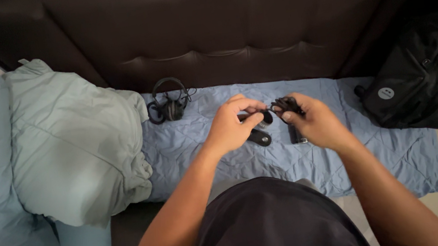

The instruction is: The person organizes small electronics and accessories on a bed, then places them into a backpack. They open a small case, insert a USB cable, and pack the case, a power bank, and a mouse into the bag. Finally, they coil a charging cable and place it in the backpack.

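My left hand point(231, 127) pinches a small black clip-like gadget point(260, 129) with a rounded end, thumb and fingers closed on it. My right hand point(315, 121) grips a bunch of coiled black cable point(285, 105) and, below it, a slim black stick-shaped device point(295, 133). Both hands meet over the blue quilted blanket point(192, 139), almost touching. What joins the cable to the gadget is hidden by my fingers.
Black over-ear headphones point(169, 104) lie on the blanket's far left. A dark brown tufted headboard point(248, 13) runs behind. A pale green duvet point(65, 147) bulges at left. A black backpack point(429, 81) sits at right.
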